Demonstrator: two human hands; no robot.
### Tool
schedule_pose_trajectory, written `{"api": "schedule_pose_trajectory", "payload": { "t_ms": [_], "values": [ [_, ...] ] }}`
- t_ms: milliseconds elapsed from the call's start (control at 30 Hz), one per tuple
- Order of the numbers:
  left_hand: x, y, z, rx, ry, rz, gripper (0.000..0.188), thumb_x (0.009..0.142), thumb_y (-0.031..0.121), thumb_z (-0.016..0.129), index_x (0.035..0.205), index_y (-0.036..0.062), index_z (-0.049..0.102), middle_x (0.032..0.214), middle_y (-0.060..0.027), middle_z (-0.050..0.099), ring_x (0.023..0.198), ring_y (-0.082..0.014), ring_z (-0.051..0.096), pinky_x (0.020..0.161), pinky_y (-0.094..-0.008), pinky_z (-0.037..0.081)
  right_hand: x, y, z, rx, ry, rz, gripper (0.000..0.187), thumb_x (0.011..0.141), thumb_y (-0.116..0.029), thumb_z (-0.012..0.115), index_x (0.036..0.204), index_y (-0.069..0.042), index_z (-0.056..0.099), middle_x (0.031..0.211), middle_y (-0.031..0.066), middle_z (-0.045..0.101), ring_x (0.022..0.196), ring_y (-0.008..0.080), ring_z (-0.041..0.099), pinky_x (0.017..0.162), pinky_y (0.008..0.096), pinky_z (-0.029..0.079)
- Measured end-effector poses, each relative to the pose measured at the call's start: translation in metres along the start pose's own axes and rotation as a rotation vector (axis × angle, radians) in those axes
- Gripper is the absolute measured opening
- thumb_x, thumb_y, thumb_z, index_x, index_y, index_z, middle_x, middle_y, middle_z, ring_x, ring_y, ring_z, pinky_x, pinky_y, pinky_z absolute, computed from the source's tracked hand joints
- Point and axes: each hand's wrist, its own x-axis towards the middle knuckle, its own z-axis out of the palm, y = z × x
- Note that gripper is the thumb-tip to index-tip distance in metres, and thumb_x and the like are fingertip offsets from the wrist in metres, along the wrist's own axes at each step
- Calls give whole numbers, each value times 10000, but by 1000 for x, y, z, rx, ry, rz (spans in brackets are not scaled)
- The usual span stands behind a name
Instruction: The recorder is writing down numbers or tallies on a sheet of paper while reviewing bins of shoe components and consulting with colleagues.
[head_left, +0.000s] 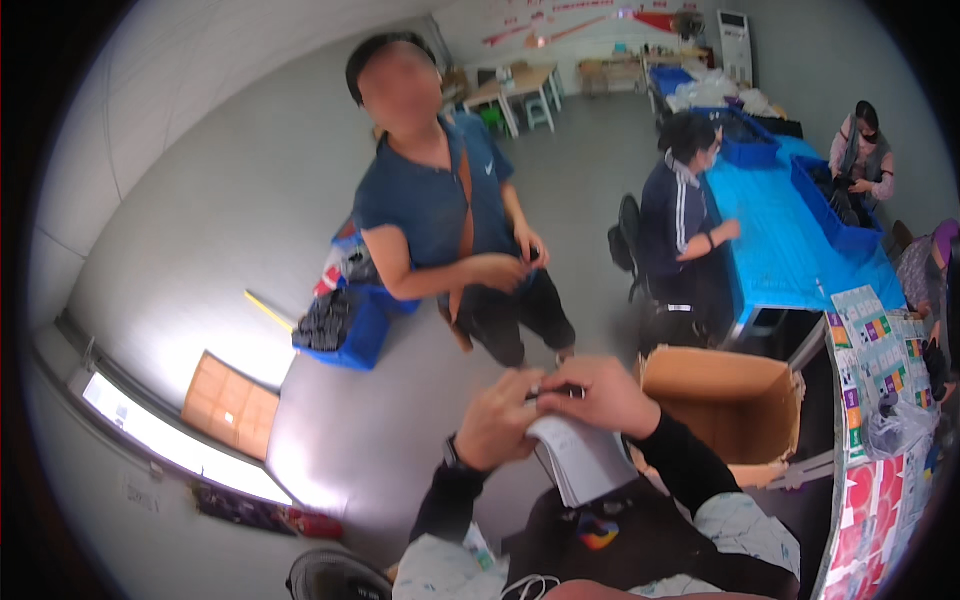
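Note:
My left hand (497, 420) and my right hand (603, 396) meet in front of my chest, fingers curled in toward each other. Between their fingertips is a small dark object (565, 391), mostly covered, so its kind is unclear. A white paper notebook (582, 462) with its pages bent over hangs just below the fingers. Its upper edge goes under my hands, and which hand grips it is hidden. On my left wrist sits a dark watch (452, 452).
Facing me stands a person in a blue shirt (430, 190). Blue crates (345, 335) with dark items are on the floor at left. An open cardboard box (715, 405) stands at right, by a blue-covered table (785, 230) where people sit. A fan (335, 577) is at lower left.

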Motion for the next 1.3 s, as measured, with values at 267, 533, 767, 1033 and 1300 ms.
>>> {"api": "schedule_pose_trajectory", "payload": {
  "t_ms": [267, 533, 767, 1033, 1300],
  "values": [
    [-33, -33, 55, -126, -143, -250, 294, 792, 72, 723, 1084, 84, 751, 1079, -95, 689, 930, -352, 656, 793, -415, 557, -10, -18, -41, 79, 43, 60, 372, 1049, -268, 486, 770, -47, 591, 726, 116, 578, 673, 328, 597, 637, 407, 467],
    [-179, -143, 219, -123, -450, -569, 282, 937, 271, 644, 1005, 9, 724, 973, -264, 704, 920, -472, 660, 792, -523, 531, -3, -63, -61, 879, 19, 94, 636, 1088, -529, 350, 852, -34, 671, 892, 93, 635, 720, 215, 573, 642, 345, 436],
    [-336, -147, 325, -101, -1000, -975, 313, 930, 326, 615, 922, 28, 708, 945, -259, 717, 906, -471, 682, 782, -514, 545, 32, -134, -71, 1372, -195, -839, 650, 1029, -641, 474, 1006, -10, 630, 991, 168, 565, 860, 334, 550, 744, 438, 445],
    [-365, -97, 362, -282, -1069, -999, 254, 910, 304, 647, 933, 55, 696, 924, -244, 713, 904, -459, 688, 779, -516, 548, 34, -144, -65, 1449, -162, -938, 606, 1041, -638, 463, 901, -61, 588, 903, 161, 510, 733, 365, 509, 626, 469, 403],
    [-365, -63, 375, -348, -1047, -1020, 206, 889, 281, 679, 943, 83, 684, 903, -230, 709, 903, -447, 693, 776, -518, 550, 23, -105, -105, 1184, -540, -848, 424, 1064, -270, 601, 849, 88, 678, 1076, 288, 722, 954, 366, 745, 716, 394, 587]
  ]
}}
